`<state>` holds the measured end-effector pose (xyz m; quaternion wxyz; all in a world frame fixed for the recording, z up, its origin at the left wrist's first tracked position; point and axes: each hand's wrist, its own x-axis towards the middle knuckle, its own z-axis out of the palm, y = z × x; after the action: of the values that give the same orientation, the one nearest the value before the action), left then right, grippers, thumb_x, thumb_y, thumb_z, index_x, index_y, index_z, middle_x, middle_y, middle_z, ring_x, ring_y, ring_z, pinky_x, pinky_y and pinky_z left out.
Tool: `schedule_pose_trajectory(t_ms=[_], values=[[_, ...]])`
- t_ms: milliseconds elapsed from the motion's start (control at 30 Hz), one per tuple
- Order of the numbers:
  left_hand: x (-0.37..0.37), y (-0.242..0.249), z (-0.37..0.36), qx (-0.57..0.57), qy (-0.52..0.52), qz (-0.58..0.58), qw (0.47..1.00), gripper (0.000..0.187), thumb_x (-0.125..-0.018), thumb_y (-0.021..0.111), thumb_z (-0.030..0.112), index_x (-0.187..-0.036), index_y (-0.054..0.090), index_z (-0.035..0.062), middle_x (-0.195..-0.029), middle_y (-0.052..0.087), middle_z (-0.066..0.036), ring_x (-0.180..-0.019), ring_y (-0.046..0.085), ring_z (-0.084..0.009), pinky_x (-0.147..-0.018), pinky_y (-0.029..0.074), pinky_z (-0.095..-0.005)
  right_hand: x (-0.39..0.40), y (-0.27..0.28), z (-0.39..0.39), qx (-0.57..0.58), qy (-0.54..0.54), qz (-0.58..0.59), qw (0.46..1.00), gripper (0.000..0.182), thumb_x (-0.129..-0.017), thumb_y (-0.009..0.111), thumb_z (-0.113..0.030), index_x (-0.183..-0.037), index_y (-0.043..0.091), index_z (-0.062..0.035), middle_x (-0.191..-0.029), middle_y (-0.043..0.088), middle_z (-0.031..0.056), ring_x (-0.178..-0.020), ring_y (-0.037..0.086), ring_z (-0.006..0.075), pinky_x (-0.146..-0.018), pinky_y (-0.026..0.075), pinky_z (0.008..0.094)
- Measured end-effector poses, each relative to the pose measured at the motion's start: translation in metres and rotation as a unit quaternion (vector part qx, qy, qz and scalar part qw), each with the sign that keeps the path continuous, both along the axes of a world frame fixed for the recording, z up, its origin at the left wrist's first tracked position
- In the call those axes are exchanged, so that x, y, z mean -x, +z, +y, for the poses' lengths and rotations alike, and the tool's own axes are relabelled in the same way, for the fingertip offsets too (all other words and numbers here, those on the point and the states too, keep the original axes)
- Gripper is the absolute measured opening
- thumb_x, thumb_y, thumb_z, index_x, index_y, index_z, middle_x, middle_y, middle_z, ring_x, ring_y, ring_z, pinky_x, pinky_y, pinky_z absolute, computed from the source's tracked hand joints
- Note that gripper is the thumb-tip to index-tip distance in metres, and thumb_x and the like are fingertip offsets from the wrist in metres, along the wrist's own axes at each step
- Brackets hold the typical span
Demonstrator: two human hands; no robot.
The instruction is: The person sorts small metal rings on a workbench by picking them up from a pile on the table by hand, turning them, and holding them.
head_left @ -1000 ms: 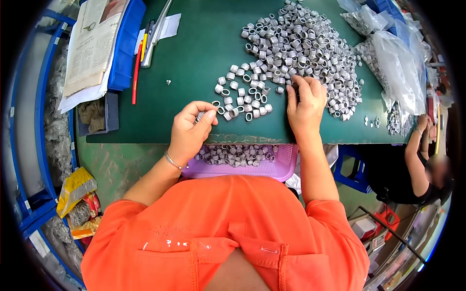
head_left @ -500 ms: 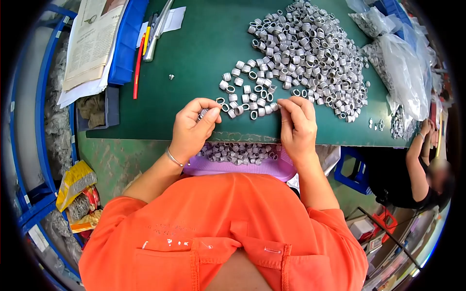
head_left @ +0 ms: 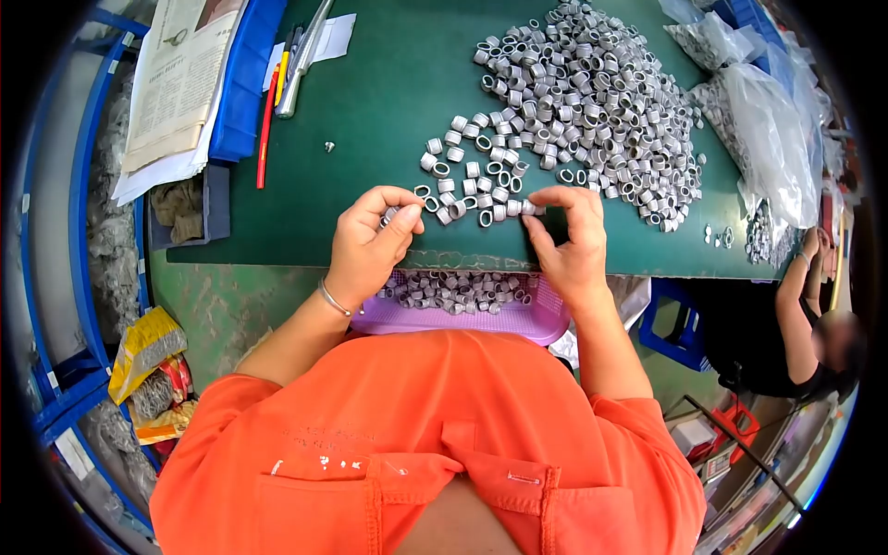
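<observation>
Many short grey metal rings, oval in outline, lie on the green table, with a loose group (head_left: 472,180) in front of my hands. My left hand (head_left: 375,231) is closed, thumb against the bent fingers, around metal rings (head_left: 388,217) that partly show between them. At the right end of a short row of rings, my right hand (head_left: 573,236) has thumb and forefinger on either side of a metal ring (head_left: 528,208). Its other fingers are curled and mostly hidden.
A big heap of rings (head_left: 601,111) covers the table's back right. Below the table edge, a purple basket (head_left: 435,322) holds more rings. Pens (head_left: 265,139) and a blue tray (head_left: 242,92) lie left. Plastic bags (head_left: 763,129) and another person (head_left: 786,324) are right.
My right thumb and forefinger have spread from a close pinch to either side of the end ring, which shows more clearly. My left hand stays nearly still.
</observation>
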<state>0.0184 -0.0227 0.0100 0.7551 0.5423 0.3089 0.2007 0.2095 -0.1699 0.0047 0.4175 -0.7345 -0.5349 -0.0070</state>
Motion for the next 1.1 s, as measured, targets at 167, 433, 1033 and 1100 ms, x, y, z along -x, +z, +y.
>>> schedule_pose_trajectory(t_ms=[167, 433, 1033, 1100], values=[[0.0, -0.001, -0.001, -0.014, 0.0, 0.001, 1.0, 0.012, -0.091, 0.054, 0.01, -0.099, 0.054, 0.0002, -0.076, 0.055, -0.004, -0.05, 0.038, -0.0016, -0.041, 0.028, -0.0151, 0.006, -0.008, -0.005, -0.069, -0.023, 0.127, 0.989, 0.053, -0.067, 0.07, 0.006, -0.113, 0.046, -0.003, -0.088, 0.06, 0.0067, -0.078, 0.058, 0.0154, -0.066, 0.047, 0.0261], [-0.001, 0.002, 0.0, 0.014, 0.008, -0.003, 1.0, 0.013, -0.09, 0.055, 0.011, -0.097, 0.056, 0.0003, -0.073, 0.056, -0.002, -0.05, 0.04, -0.0008, -0.043, 0.031, -0.0157, 0.005, -0.007, -0.01, -0.083, -0.005, 0.208, 0.975, 0.059, -0.068, 0.07, 0.009, -0.118, 0.041, -0.0013, -0.092, 0.058, 0.0086, -0.078, 0.056, 0.0138, -0.066, 0.047, 0.0244], [0.001, -0.002, -0.002, -0.013, 0.015, -0.016, 1.0, 0.013, -0.09, 0.056, 0.011, -0.097, 0.056, -0.0002, -0.073, 0.056, -0.003, -0.051, 0.04, -0.0012, -0.043, 0.031, -0.0157, 0.015, -0.003, -0.013, -0.183, 0.044, 0.481, 0.856, 0.051, -0.074, 0.059, 0.017, -0.116, 0.037, -0.0023, -0.099, 0.058, 0.014, -0.089, 0.06, 0.0177, -0.08, 0.051, 0.028], [0.001, -0.001, -0.003, -0.014, 0.018, -0.015, 1.0, 0.013, -0.09, 0.056, 0.01, -0.097, 0.056, -0.0004, -0.073, 0.056, -0.003, -0.051, 0.039, -0.0012, -0.043, 0.031, -0.0157, 0.015, -0.002, -0.013, -0.188, 0.046, 0.482, 0.855, 0.051, -0.074, 0.06, 0.017, -0.115, 0.037, -0.0024, -0.099, 0.058, 0.014, -0.089, 0.06, 0.018, -0.08, 0.051, 0.0281]])
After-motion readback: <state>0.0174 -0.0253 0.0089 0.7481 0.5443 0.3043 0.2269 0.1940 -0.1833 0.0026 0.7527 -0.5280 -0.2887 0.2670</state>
